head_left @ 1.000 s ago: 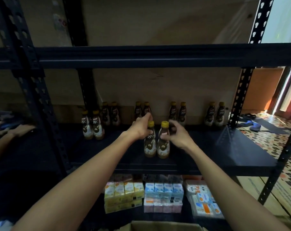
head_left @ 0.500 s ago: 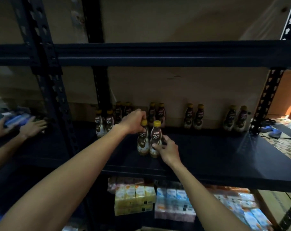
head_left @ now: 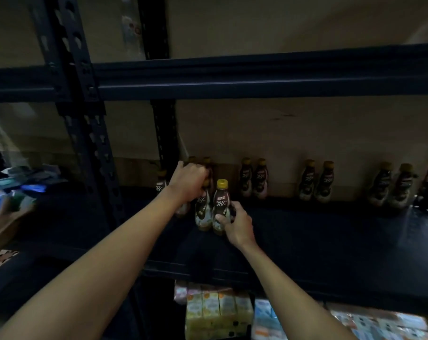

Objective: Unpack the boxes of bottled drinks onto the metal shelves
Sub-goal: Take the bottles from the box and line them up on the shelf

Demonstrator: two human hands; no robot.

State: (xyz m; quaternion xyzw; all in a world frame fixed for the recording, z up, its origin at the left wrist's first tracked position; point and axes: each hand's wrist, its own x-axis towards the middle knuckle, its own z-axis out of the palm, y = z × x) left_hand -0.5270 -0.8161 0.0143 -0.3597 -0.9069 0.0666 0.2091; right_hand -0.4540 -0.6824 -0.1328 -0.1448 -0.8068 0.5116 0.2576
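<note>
A: Right, where's the stock?
B: Metal shelf (head_left: 330,244), back-row pairs (head_left: 253,179) at 12 to 2 o'clock. Front pair at centre: left hand (head_left: 189,182) clamped over the cap of the left bottle (head_left: 201,212), right hand (head_left: 236,224) gripping the right bottle (head_left: 220,202) low.
A: Tips?
B: Slide both back together, bases flat, labels forward. Release only once steady, lined up with the pairs behind.

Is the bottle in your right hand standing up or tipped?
Standing up. The bottle has its cap on top, base on the shelf; the right hand grips its lower part.
</note>
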